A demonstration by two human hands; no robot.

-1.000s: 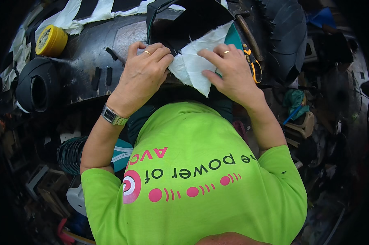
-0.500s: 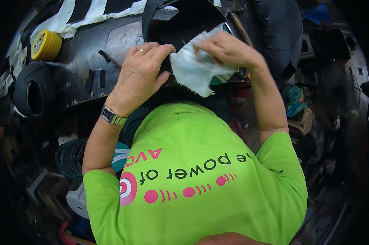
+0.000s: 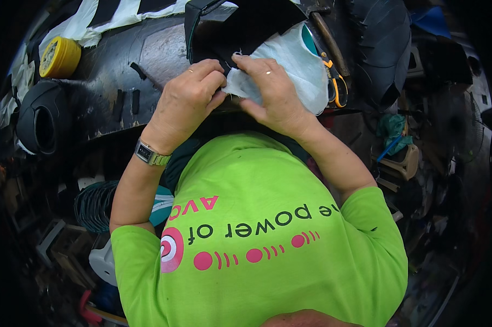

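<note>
Works with both hands close together at the upper centre of the frame, over a dark, glossy, scuffed bench (image 3: pixel 112 65). Bends the left hand (image 3: pixel 187 95) with thumb and fingertips drawn together, pinching the left edge of a thin white woven cloth with frayed edges (image 3: pixel 297 68); cannot tell how much lies between the fingertips, which hide it. Holds the right hand (image 3: pixel 276 92) partly open, thumb well apart from the fingers, reaching across the cloth's left part toward the left hand. Has the cloth lying right of upper centre, over a smooth teal sheet (image 3: pixel 309 41), visible only at the upper right edge. Faces a large, curved black panel (image 3: pixel 246 32) just above the hands. Has black-and-orange-handled scissors (image 3: pixel 339 90) and a wooden-handled hammer (image 3: pixel 331 46) near the cloth, toward the upper right. Has a round yellow tub (image 3: pixel 60 57) at upper left, above a hollow, rounded black piece (image 3: pixel 41 122). Wears a silver wristwatch (image 3: pixel 148 153) on the left wrist.
</note>
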